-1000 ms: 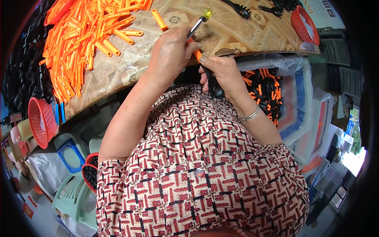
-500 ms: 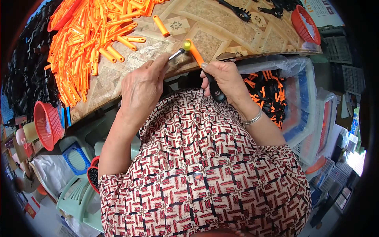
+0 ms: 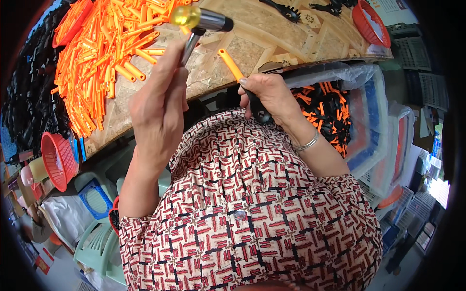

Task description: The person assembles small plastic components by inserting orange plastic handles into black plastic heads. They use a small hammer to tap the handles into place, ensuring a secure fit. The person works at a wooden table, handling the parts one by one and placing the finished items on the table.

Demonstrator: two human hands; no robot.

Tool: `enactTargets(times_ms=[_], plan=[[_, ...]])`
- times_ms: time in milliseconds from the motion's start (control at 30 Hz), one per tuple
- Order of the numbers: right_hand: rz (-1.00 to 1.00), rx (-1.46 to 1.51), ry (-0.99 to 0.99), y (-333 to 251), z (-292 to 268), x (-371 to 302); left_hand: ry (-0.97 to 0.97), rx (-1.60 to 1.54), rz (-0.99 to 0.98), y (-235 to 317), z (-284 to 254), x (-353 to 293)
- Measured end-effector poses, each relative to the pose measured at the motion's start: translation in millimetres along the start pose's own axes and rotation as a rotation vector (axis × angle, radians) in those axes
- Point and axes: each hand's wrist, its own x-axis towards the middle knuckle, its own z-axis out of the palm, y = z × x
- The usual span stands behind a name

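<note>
My left hand (image 3: pixel 160 104) is closed round the handle of a small mallet (image 3: pixel 208 20). The mallet has a metal head with a clear yellow face and is raised above the table. My right hand (image 3: pixel 272 94) grips an orange-handled black kitchen utensil (image 3: pixel 231 65) at the joint between its parts. The handle points up and away over the table edge, and the black rounded end hangs below my fingers near my lap. Mallet and handle are apart. A large heap of loose orange handles (image 3: pixel 97 63) lies on the table to the left.
A patterned table (image 3: pixel 252 36) curves across the top. Black utensil heads (image 3: pixel 286 10) lie at its far side. A red basket (image 3: pixel 371 23) stands far right, another (image 3: pixel 59 160) at left. On the right, below the table edge, a lined crate (image 3: pixel 366 111) holds orange-and-black utensils (image 3: pixel 330 114).
My left hand has lifted the mallet up and to the left, off the orange handle's end. My right hand keeps its hold on the utensil, shifted slightly left.
</note>
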Motion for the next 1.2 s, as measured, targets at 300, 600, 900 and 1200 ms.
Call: enactTargets(times_ms=[300,600,900,1200], plan=[[0.036,0.005,-0.062,-5,-2,-1,-0.150,0.316,0.163,-23,9,-2],[-0.049,-1.120,-0.043,-74,-159,-69,0.062,-0.952,-0.533,-45,-37,4],[-0.784,-1.220,0.241,-151,-88,50,0.076,-0.792,-0.507,-53,-10,7],[-1.260,-1.572,0.322,-149,-3,229,0.017,-0.600,-0.533,-49,6,7]])
